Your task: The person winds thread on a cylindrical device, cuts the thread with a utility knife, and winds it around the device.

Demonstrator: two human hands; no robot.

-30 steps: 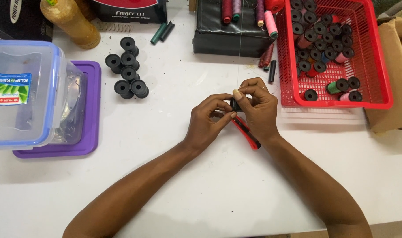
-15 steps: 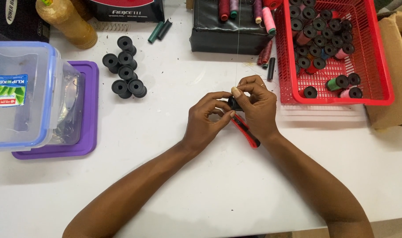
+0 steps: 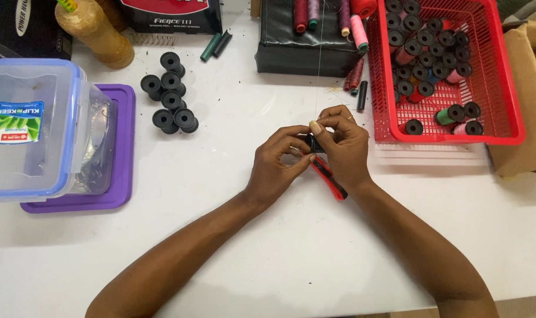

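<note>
Holding a small black bobbin [image 3: 315,143] between my two hands, I keep it just above the white surface [image 3: 232,235], near the middle of the view. My left hand [image 3: 278,165] pinches it from the left side with the fingertips, and my right hand [image 3: 344,147] closes around it from the right and from above, with the thumb lying over its top. So the bobbin sits exactly where both hands meet, and most of it is hidden by my fingers. A red and black cutter [image 3: 330,178] lies under my right hand; its lower end shows below the palm, but I cannot tell if the hand grips it or only rests on it. To the right, well apart, stands a red basket [image 3: 503,112] with many bobbins inside. To the left, a group of empty black bobbins [image 3: 169,94] lies on the surface, and further left a clear plastic box [image 3: 38,129] rests on a purple lid [image 3: 121,165].
</note>
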